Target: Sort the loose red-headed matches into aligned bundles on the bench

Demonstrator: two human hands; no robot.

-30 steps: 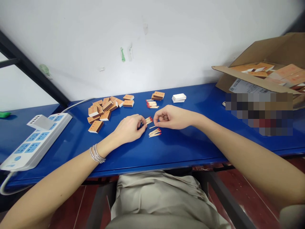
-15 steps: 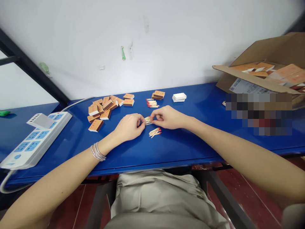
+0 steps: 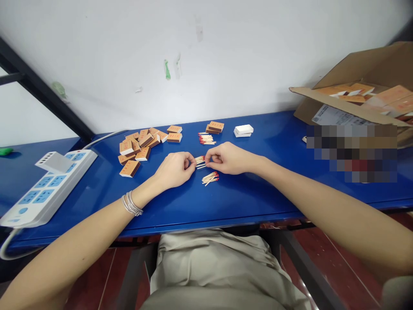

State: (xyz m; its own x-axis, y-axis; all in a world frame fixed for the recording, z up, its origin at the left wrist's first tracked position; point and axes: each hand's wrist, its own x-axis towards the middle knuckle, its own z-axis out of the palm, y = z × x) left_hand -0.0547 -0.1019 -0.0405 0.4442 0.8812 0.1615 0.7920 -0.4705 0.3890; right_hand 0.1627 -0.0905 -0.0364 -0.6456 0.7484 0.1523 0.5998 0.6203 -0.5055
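Between my two hands lies a small bunch of matches (image 3: 200, 160) with red heads, some of them spread slightly apart. My left hand (image 3: 175, 169) has thumb and fingers pinched at the left ends of these matches. At their right ends, my right hand (image 3: 227, 158) pinches with its thumb and index finger; its fingertips partly cover the match heads. Closer to me sits a loose pile of matches (image 3: 210, 178), heads to the right. Behind the hands is another match pile (image 3: 206, 139), with heads mostly to the left.
Several orange matchboxes (image 3: 142, 144) are heaped at the left. Two more matchboxes (image 3: 215, 126) and white trays (image 3: 243, 130) stand at the back. A power strip (image 3: 48, 189) lies far left. On the right, a cardboard box (image 3: 342, 73) holds matchboxes, beside a blurred patch.
The matches between my hands look more spread, with a few now apart from the bunch on the near side. Both hands have barely moved.
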